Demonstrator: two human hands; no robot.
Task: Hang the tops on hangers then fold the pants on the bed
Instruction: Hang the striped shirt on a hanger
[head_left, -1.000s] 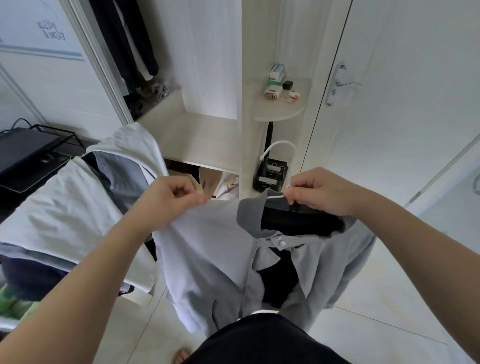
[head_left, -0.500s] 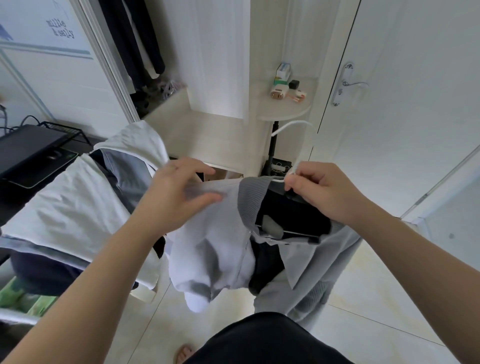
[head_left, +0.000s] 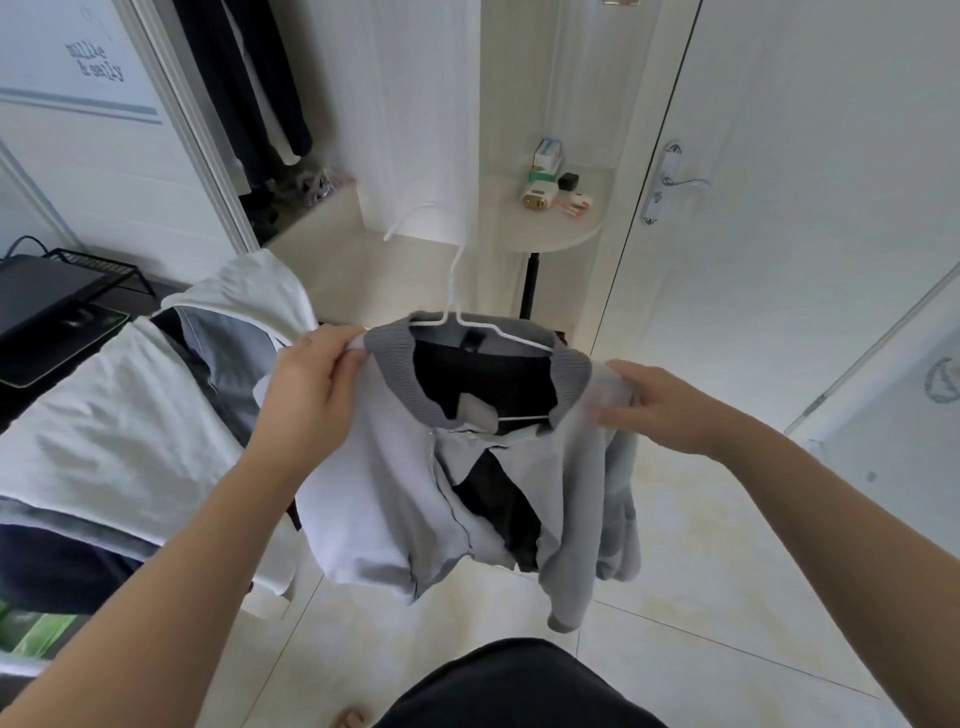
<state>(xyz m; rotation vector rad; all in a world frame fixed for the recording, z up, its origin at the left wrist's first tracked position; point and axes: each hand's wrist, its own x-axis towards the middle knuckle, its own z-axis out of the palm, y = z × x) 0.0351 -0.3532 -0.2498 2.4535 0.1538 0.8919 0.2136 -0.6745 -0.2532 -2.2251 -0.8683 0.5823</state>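
Note:
A light grey jacket (head_left: 374, 493) with a darker ribbed collar and black lining hangs in front of me on a white wire hanger (head_left: 452, 291), whose hook points up and left. My left hand (head_left: 311, 384) pinches the jacket's left shoulder by the collar. The right shoulder is gripped by my right hand (head_left: 660, 410). The front of the jacket hangs partly unzipped above the tiled floor.
More clothes (head_left: 114, 415), white, grey and dark, lie piled on the left. An open wardrobe with dark hanging garments (head_left: 249, 93) stands at the back left. A small round shelf (head_left: 550, 228) with little items is ahead, a white door (head_left: 779, 208) to the right.
The jacket now sits spread over the hanger with the hook standing free above. My right hand moved from the hanger's neck out to the right shoulder; my left shifted to the left shoulder.

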